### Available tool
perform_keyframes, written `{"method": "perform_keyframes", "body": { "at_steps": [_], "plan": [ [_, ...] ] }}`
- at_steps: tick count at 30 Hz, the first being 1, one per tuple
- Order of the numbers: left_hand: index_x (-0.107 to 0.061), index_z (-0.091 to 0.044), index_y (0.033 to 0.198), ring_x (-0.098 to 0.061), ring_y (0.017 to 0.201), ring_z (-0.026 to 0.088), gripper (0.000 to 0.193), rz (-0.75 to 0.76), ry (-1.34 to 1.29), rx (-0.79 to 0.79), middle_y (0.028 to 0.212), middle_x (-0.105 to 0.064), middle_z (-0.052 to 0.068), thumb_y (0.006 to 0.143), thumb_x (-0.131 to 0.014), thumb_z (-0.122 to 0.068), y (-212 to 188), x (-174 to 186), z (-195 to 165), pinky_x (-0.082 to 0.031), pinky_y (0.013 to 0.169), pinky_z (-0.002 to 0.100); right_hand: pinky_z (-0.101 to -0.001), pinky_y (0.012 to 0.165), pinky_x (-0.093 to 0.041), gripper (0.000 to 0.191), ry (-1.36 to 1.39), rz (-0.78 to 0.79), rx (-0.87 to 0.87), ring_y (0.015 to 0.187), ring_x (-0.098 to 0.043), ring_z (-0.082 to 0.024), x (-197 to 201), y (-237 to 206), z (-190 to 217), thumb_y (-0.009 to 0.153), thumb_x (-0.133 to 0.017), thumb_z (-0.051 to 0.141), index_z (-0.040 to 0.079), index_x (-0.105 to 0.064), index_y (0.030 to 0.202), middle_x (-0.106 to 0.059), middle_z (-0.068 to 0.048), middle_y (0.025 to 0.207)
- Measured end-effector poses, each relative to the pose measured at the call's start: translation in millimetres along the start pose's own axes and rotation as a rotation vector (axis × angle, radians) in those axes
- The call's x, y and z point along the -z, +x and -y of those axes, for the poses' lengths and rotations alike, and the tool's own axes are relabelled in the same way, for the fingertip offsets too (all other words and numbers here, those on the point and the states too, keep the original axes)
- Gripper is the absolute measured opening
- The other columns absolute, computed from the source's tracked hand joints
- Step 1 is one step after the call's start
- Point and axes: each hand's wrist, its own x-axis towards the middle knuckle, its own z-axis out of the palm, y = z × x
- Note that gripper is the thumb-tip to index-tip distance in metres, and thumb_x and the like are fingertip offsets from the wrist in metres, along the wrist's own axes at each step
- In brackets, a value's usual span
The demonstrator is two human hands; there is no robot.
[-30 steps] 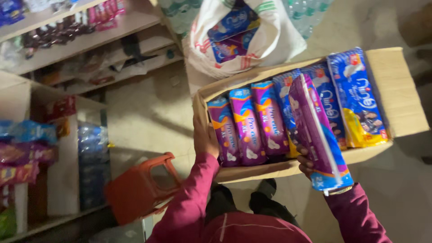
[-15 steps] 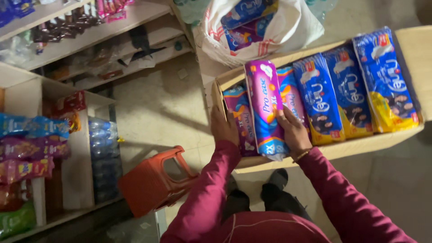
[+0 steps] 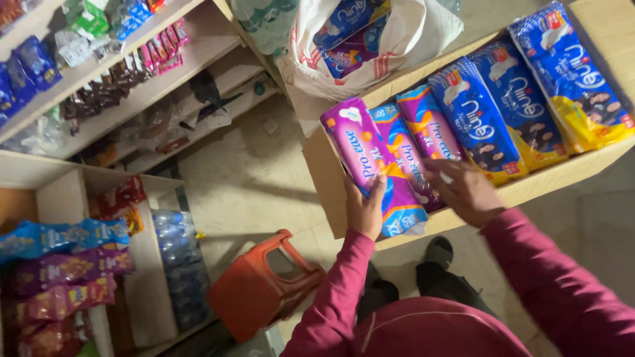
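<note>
Fingers of the left hand point(image 3: 364, 210) clamp the lower end of a purple packet point(image 3: 372, 162), which lies leftmost in the cardboard box point(image 3: 331, 178), its long axis running up-left to down-right. Beside it, the right hand point(image 3: 466, 192) rests flat, fingers spread, on the neighbouring purple packets point(image 3: 423, 142).

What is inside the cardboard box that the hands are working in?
The cardboard box holds three purple packs and three blue packs, side by side. The left hand touches the leftmost. Anything underneath is hidden.
</note>
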Motion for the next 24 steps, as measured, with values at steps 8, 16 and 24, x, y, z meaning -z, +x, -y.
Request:
{"method": "perform_keyframes", "body": {
  "at_steps": [8, 16, 24],
  "plan": [
    [-0.021, -0.002, 0.159, -0.066, 0.117, 0.042, 0.084, 0.140, 0.478, 0.087, 0.139, -0.059, 0.029, 0.096, -0.063, -0.038, 25, 30, 19, -0.055, 0.094, 0.046, -0.0434, 0.087, -0.055, 0.018, -0.542, -0.241, 0.232, 0.098, -0.071, -0.029, 7, -11, -40, 0.097, -0.062, 0.025, 0.016, -0.076, 0.105, -0.075, -0.004, 0.104],
    [-0.010, -0.018, 0.165, -0.062, 0.116, 0.050, 0.078, 0.199, 0.735, 0.368, 0.143, -0.056, 0.030, 0.101, -0.052, -0.034, 39, -3, 49, -0.050, 0.097, 0.053, -0.0422, 0.084, -0.055, 0.018, -0.549, -0.270, 0.248, 0.096, -0.070, -0.027, 9, -13, -36, 0.096, -0.062, 0.023, 0.016, -0.076, 0.106, -0.075, -0.002, 0.104],
    [-0.013, -0.014, 0.164, -0.062, 0.119, 0.049, 0.076, 0.060, 0.564, 0.152, 0.139, -0.056, 0.034, 0.100, -0.055, -0.023, 69, -13, 89, -0.052, 0.096, 0.050, -0.0412, 0.083, -0.055, 0.017, -0.566, -0.275, 0.260, 0.097, -0.070, -0.027, 9, -14, -37, 0.095, -0.062, 0.024, 0.017, -0.077, 0.102, -0.075, 0.000, 0.104]
  ]
}}
